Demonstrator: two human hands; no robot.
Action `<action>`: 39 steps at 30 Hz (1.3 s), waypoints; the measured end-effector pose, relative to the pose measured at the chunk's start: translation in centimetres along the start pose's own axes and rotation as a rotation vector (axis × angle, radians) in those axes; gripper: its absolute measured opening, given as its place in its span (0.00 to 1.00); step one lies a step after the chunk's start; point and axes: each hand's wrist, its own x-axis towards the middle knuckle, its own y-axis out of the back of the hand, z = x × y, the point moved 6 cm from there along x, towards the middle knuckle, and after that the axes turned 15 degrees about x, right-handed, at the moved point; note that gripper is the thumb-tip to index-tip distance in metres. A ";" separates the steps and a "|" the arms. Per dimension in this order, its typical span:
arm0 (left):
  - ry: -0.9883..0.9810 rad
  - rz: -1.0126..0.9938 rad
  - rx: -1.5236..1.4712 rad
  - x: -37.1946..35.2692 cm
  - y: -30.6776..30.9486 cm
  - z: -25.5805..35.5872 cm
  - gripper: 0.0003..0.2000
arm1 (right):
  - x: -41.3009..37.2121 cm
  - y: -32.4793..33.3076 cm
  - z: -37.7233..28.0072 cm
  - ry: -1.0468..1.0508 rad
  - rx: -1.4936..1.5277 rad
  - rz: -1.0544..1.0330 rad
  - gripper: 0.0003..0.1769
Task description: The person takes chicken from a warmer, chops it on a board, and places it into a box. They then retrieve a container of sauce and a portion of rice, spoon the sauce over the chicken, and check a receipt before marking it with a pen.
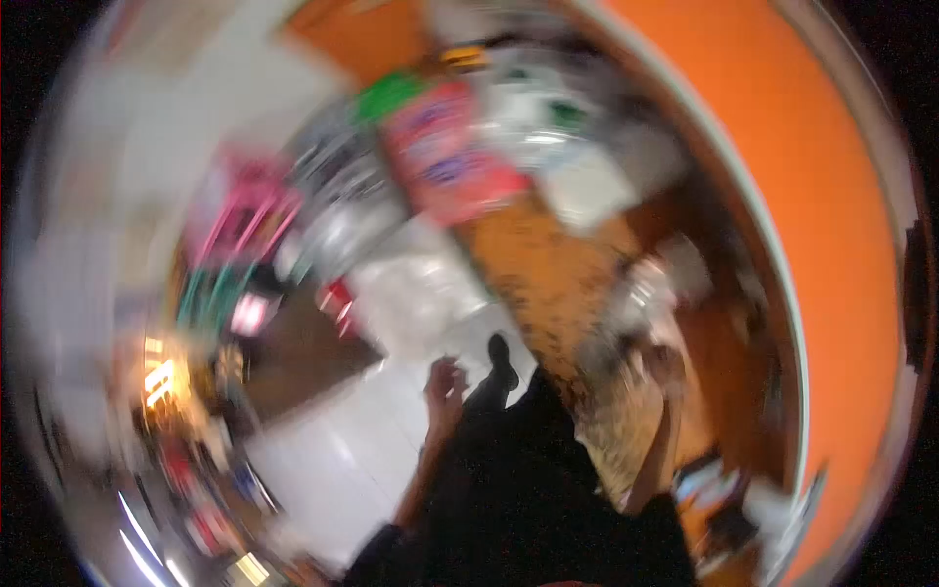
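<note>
The whole view is smeared by motion. My left hand (pixel 446 382) hangs over the white tiled floor (pixel 333 450), left of my dark shoe (pixel 502 358), with loosely bent fingers and no object visible in them. On the other side, my right hand (pixel 665 366) reaches over a brown, dark-speckled surface (pixel 548 284). Just beyond its fingers is a shiny, pale, clear-looking item (pixel 646 289); I cannot tell whether the hand grips it.
Pink-and-red packs (pixel 450 161) lie ahead beside a green item (pixel 389 96) and clear plastic bags (pixel 533 108). A pink stool-like thing (pixel 240 210) stands left. An orange wall panel (pixel 773 176) curves along the right. Bright light (pixel 159 382) glows at far left.
</note>
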 end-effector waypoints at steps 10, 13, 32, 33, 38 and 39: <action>0.054 0.199 -0.006 -5.1 8.3 -5.3 0.11 | -2.5 -15.7 -3.5 -0.645 0.603 -0.747 0.32; 0.143 0.328 -0.033 -8.4 13.6 -9.7 0.12 | -2.1 -24.4 -9.6 -0.497 0.171 -0.816 0.31; -0.262 -0.083 -0.188 -19.8 46.6 -28.2 0.20 | -32.4 -87.9 -6.3 -0.805 0.737 -0.902 0.36; -0.207 -0.075 -0.181 -19.5 47.9 -28.5 0.22 | -32.5 -90.2 -6.4 -0.759 0.687 -0.846 0.34; -0.024 0.147 -0.202 -16.4 58.7 -37.1 0.17 | -35.0 -103.3 -9.0 -0.432 0.417 -0.570 0.23; -0.011 0.210 -0.188 -15.6 61.5 -39.2 0.16 | -35.7 -106.4 -7.5 -0.479 0.439 -0.637 0.23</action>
